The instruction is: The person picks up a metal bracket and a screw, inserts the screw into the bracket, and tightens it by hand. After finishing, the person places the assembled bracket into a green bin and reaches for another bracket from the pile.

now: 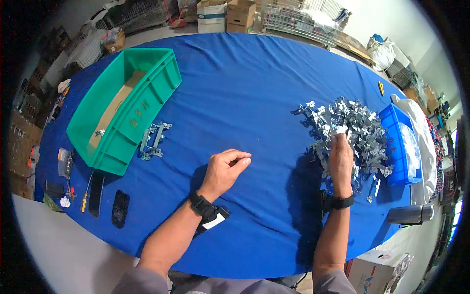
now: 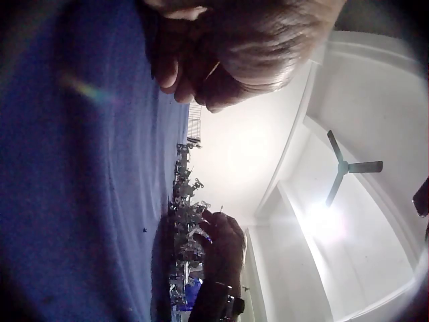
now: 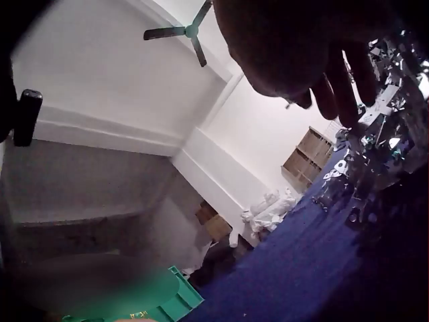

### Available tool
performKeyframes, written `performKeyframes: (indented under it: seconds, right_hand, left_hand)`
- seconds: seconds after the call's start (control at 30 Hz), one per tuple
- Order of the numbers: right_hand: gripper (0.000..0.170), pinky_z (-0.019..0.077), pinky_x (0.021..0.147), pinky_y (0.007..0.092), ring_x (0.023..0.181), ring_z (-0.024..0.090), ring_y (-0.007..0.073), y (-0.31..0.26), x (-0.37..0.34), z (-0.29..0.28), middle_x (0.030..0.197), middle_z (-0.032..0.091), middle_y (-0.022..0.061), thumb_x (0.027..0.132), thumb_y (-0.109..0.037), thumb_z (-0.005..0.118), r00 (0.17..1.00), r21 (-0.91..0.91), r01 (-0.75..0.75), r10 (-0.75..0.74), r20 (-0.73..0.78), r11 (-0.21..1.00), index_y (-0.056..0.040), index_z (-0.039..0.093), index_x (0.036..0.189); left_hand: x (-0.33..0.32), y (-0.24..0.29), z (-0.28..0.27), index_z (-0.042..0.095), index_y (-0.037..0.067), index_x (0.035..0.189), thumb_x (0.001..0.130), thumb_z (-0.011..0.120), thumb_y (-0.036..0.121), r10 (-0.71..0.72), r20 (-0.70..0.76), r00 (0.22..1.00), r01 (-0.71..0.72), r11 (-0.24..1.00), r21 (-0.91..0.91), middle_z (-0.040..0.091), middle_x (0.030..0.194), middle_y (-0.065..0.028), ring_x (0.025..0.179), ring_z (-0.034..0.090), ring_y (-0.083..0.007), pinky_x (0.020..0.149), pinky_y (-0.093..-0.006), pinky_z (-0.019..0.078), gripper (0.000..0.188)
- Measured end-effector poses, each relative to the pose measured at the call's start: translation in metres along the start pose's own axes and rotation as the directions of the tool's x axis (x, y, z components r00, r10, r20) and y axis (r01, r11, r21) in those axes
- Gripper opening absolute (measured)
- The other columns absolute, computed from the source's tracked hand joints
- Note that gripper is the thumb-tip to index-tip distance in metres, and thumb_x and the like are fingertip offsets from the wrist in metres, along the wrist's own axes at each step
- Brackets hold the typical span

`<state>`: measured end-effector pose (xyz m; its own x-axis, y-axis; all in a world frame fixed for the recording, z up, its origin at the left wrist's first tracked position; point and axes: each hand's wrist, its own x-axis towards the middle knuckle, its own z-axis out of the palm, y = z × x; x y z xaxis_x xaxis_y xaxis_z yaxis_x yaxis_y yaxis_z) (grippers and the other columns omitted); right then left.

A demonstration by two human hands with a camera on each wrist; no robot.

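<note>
Over the heap of thin metal brackets [image 1: 362,122] on the right, my right hand [image 1: 341,159] points its fingers down at the parts. A small metal bracket [image 1: 341,130] shows at its fingertips, and a thin tip juts out by its thumb in the right wrist view. Its other fingers [image 3: 342,84] reach apart toward the heap. My left hand [image 1: 223,171] hovers near the middle of the blue cloth, fingers loosely curled and thumb near the index finger, with nothing visible in it. Beside the green bin [image 1: 142,110], several brackets [image 1: 155,139] lie in a small row.
A blue bin [image 1: 404,147] with a plastic bag stands right of the heap, a steel flask [image 1: 411,214] in front of it. On the left lie a phone [image 1: 120,209], a dark flat slab [image 1: 96,195] and a screwdriver [image 1: 84,201]. A yellow tool [image 1: 381,88] lies far right.
</note>
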<state>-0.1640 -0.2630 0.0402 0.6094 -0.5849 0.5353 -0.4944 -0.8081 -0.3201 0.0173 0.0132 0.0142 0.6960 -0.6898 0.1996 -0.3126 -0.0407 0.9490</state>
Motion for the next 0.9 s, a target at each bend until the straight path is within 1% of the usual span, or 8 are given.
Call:
performKeyframes:
  seconds: [0.13, 0.2, 0.43, 0.5, 0.63, 0.73, 0.83, 0.9]
  right_hand:
    - [0.017, 0.0482, 0.06, 0.0504, 0.072, 0.065, 0.0439, 0.0, 0.001, -0.003, 0.079, 0.066, 0.0224, 0.105, -0.02, 0.053, 0.995, 0.0, 0.097, -0.097, 0.019, 0.995, -0.0035, 0.054, 0.101]
    - [0.019, 0.0474, 0.057, 0.0539, 0.067, 0.064, 0.0458, -0.002, -0.002, -0.01, 0.073, 0.065, 0.0227, 0.104, -0.021, 0.055, 0.996, -0.157, 0.033, -0.019, 0.086, 0.987, -0.0047, 0.051, 0.096]
    - [0.021, 0.0459, 0.054, 0.0565, 0.066, 0.063, 0.0475, 0.009, -0.001, -0.01, 0.068, 0.063, 0.025, 0.104, -0.023, 0.055, 0.997, -0.112, -0.01, 0.019, 0.076, 0.994, -0.0071, 0.049, 0.092]
    - [0.022, 0.0466, 0.055, 0.0548, 0.065, 0.064, 0.0454, 0.009, 0.001, -0.017, 0.068, 0.063, 0.0232, 0.105, -0.025, 0.055, 0.988, -0.085, -0.151, 0.148, -0.034, 0.985, -0.0066, 0.05, 0.093]
    - [0.022, 0.0464, 0.058, 0.0465, 0.063, 0.065, 0.0366, -0.012, 0.012, -0.042, 0.068, 0.063, 0.0151, 0.108, -0.021, 0.051, 0.952, 0.0, -0.157, 0.152, -0.265, 0.988, -0.0048, 0.051, 0.092]
    - [0.022, 0.0464, 0.063, 0.0461, 0.066, 0.064, 0.0369, -0.013, 0.01, -0.037, 0.071, 0.063, 0.0172, 0.108, -0.02, 0.052, 0.947, 0.133, -0.273, 0.29, -0.137, 0.953, -0.0036, 0.054, 0.094]
    - [0.019, 0.0463, 0.063, 0.0466, 0.068, 0.063, 0.0385, -0.009, 0.012, -0.032, 0.076, 0.062, 0.0197, 0.107, -0.019, 0.052, 0.941, 0.081, -0.145, 0.163, -0.297, 0.986, -0.0028, 0.056, 0.099]
    - [0.017, 0.0459, 0.062, 0.0474, 0.069, 0.063, 0.0402, -0.004, 0.01, -0.033, 0.078, 0.062, 0.0221, 0.106, -0.019, 0.054, 0.947, 0.124, -0.209, 0.233, -0.223, 0.97, -0.0028, 0.056, 0.101]
  left_hand:
    - [0.0, -0.001, 0.0, 0.076, -0.001, 0.102, 0.092, 0.072, 0.013, 0.014, -0.004, 1.0, -0.014, 1.0, 0.006, 0.072, 0.084, -0.0062, 0.074, 0.065, -0.0098, 0.067, -0.0266, 0.0506, 0.017]
    - [0.0, -0.002, 0.001, 0.076, -0.001, 0.102, 0.092, 0.072, 0.013, 0.012, -0.001, 1.0, -0.012, 1.0, 0.007, 0.072, 0.084, -0.0064, 0.074, 0.065, -0.0099, 0.067, -0.0267, 0.0507, 0.017]
    - [-0.001, -0.004, 0.001, 0.076, -0.001, 0.102, 0.092, 0.073, 0.014, 0.011, -0.002, 1.0, -0.011, 1.0, 0.003, 0.073, 0.085, -0.0067, 0.073, 0.065, -0.0103, 0.067, -0.0269, 0.0513, 0.018]
    - [0.0, -0.004, 0.0, 0.076, -0.001, 0.102, 0.092, 0.073, 0.014, 0.018, -0.01, 1.0, -0.018, 1.0, 0.003, 0.073, 0.085, -0.0067, 0.074, 0.065, -0.0101, 0.067, -0.0269, 0.0515, 0.018]
    - [-0.001, 0.0, -0.002, 0.077, 0.0, 0.101, 0.093, 0.073, 0.011, -0.062, 0.035, 0.997, 0.062, 0.998, 0.001, 0.075, 0.095, -0.0074, 0.088, 0.068, -0.0118, 0.077, -0.0261, 0.0527, 0.014]
    - [-0.002, 0.001, -0.001, 0.077, 0.0, 0.101, 0.093, 0.073, 0.011, -0.069, 0.035, 0.997, 0.069, 0.998, 0.001, 0.075, 0.095, -0.0069, 0.088, 0.068, -0.0114, 0.077, -0.0259, 0.0527, 0.014]
    - [-0.001, 0.003, -0.002, 0.077, 0.0, 0.101, 0.093, 0.074, 0.012, -0.084, 0.03, 0.996, 0.084, 0.996, 0.007, 0.076, 0.095, -0.0066, 0.087, 0.068, -0.0106, 0.076, -0.0257, 0.0525, 0.014]
    - [-0.001, 0.002, -0.002, 0.077, 0.001, 0.101, 0.093, 0.074, 0.012, -0.091, 0.037, 0.995, 0.091, 0.996, 0.005, 0.076, 0.095, -0.0064, 0.086, 0.068, -0.0102, 0.076, -0.0256, 0.0523, 0.015]
